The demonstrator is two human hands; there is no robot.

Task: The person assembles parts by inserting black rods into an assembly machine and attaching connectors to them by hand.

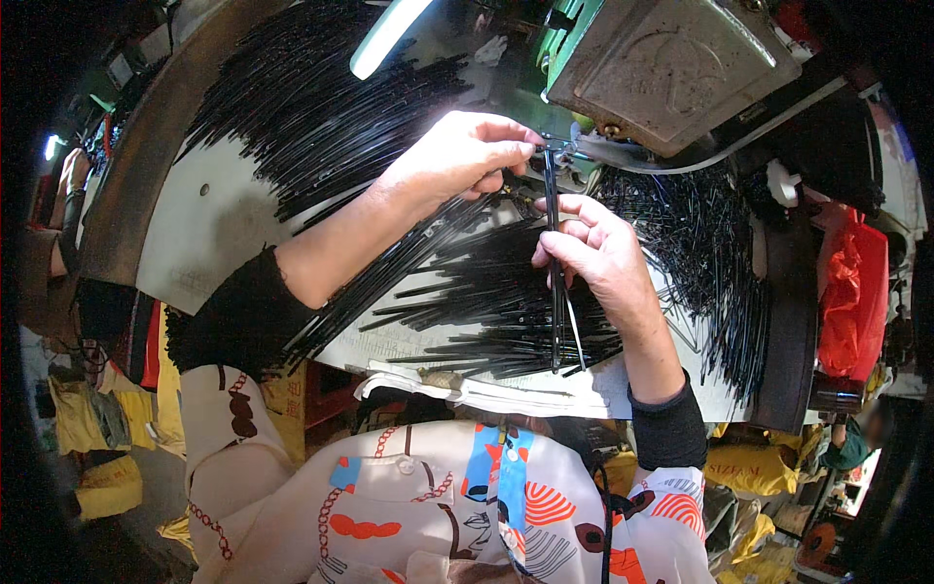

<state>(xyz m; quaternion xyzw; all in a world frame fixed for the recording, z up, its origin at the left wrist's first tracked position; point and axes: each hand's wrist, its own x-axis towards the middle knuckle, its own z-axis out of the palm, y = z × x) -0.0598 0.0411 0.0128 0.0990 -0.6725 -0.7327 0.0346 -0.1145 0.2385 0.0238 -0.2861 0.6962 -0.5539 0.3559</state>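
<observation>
Below the machine head [671, 68], my left hand [462, 156] pinches the upper end of a thin black jointed rod, like an umbrella rib [556, 336], with thumb and forefinger. That end meets small metal parts at the machine's working point [564, 148]. Farther down, my right hand [593, 248] closes its thumb and fingers round the same rod, which hangs nearly upright. A thinner, paler strip [574, 331] slants out beside its lower part. Beneath my hands lies a heap of similar black rods [467, 292]. The contact at the machine is too small to make out.
More black rods [311, 107] are piled at the far left, and a tangled heap [700, 263] lies at the right. A bright tube lamp [391, 37] hangs above the pale worktop [199, 229]. A red bag [854, 302] stands at the right; another person's hand [75, 170] shows far left.
</observation>
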